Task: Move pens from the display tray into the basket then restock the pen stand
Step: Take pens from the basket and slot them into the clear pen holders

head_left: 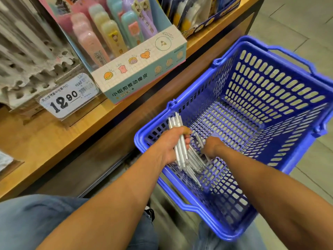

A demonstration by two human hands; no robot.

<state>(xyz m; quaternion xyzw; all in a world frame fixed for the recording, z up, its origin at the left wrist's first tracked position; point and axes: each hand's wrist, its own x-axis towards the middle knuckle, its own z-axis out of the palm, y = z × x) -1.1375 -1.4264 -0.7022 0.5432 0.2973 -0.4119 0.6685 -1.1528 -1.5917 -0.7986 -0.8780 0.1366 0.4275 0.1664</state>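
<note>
Left hand: the left hand (173,143) is curled round a bundle of white pens (180,141), holding them upright over the near left corner of the basket, tips down, probably so the bundle stays gathered while more are added.
Right hand: the right hand (212,147) is down inside the basket with its fingers bent among the loose pens (195,162); it seems to pinch one or two, but blur hides the fingertips, so I cannot tell for sure whether it grips.
Basket: the blue basket (288,159) sits low, just beside the edge of the counter, with the person's knees under its near rim; that keeps it within reach of both arms.
Where the pens are: all the pens in view are either in the left fist or lying on the basket's floor near its left corner; the rest of the basket floor shows only its mesh.
Pen stand: a grey holed stand (27,69) stands at the far left of the counter (54,141), behind a price tag (69,96); motion blur makes its slots hard to read.
Other stock: a pastel eraser box (144,69) stands just right of the tag.
Step in hand: judging from the gathering grip, the pens are being collected out of the basket for restocking the stand.
Risk: a thick, smooth bundle could slip or fan out when lifted.
</note>
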